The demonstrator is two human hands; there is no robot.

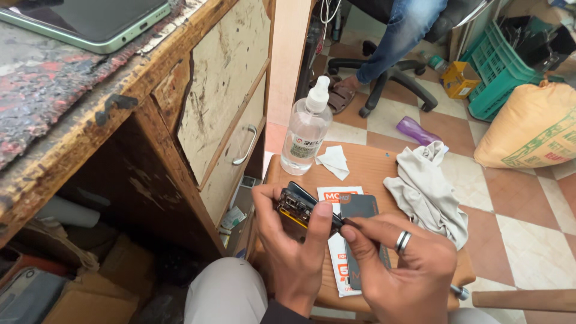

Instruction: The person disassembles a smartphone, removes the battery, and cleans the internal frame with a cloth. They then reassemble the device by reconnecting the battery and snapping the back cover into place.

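The opened phone is being gripped by the left hand, fingers curled round its upper edge and thumb pressed on its near edge. It is being held just above the wooden stool, its long axis running from upper left down toward the right hand. There a thin dark tool is being pinched between closed fingertips, its tip touching the phone's lower right corner. A dark panel is lying on white packets beneath.

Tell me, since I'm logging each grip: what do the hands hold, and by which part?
The left hand grips an opened phone around its lower end, thumb on its edge. The right hand pinches a thin dark tool by its near end.
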